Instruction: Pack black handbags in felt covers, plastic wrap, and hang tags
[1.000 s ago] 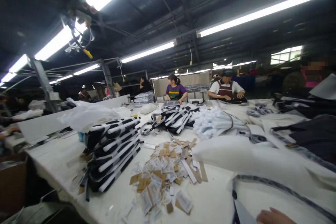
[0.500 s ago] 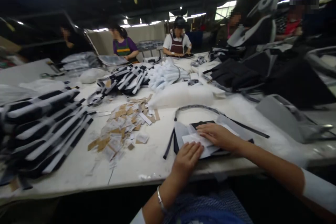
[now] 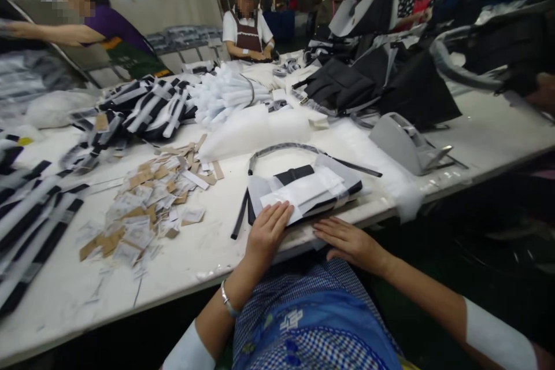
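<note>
A black bag [image 3: 347, 192] lies flat near the table's front edge, its wrapped strap handle [image 3: 281, 150] arched out behind it. White tissue-like sheets [image 3: 303, 188] cover most of its top. My left hand [image 3: 271, 228] rests on the near left corner of the sheets, fingers stretched out and lying flat. Just off the bag's near side, my right hand [image 3: 349, 243] hovers at the table edge with its fingers extended and nothing visible in it.
Left of the bag lies a scattered pile of small packets and brown card pieces [image 3: 147, 202]. Stacked black-and-white strips [image 3: 39, 231] stand farther left. Behind are white foam [image 3: 255, 127], a white bundle [image 3: 225, 92] and black bags [image 3: 342, 87]. Co-workers [image 3: 247, 23] are across the table.
My right hand has come off the sheets toward me, to the table edge. My left hand stays on the sheets. The view has turned to the right. A co-worker at left now reaches out an arm.
</note>
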The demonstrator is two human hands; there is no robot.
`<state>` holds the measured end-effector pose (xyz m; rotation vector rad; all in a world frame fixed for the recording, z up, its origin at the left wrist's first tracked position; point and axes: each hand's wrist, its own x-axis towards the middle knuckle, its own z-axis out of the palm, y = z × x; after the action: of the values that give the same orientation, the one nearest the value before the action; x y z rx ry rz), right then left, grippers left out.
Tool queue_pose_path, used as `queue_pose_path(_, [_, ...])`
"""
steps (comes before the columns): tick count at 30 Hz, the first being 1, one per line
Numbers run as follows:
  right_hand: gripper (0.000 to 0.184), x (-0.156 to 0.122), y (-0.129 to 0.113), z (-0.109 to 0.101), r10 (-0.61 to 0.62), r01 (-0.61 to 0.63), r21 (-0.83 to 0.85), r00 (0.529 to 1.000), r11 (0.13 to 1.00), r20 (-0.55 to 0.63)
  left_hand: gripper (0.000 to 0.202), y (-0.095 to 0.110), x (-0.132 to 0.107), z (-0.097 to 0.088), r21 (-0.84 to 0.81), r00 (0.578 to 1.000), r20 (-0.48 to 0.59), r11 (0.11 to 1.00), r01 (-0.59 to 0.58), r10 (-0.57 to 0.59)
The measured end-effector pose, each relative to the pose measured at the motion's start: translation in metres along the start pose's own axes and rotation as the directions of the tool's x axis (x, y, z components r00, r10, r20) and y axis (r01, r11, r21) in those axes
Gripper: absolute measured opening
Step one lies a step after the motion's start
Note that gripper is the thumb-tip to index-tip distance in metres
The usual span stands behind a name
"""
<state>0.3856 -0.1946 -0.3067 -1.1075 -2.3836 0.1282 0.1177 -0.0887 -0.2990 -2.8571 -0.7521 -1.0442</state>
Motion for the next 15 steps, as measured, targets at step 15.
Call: queue_pose_path(15, [0.020,0.039,-0.059,0.029,-0.089,0.114,0.077,0.958,0.990,-0.272,0.048,0.003,0.001,-0.002,0.092,1.000,0.003,0.996,0.009,-0.010])
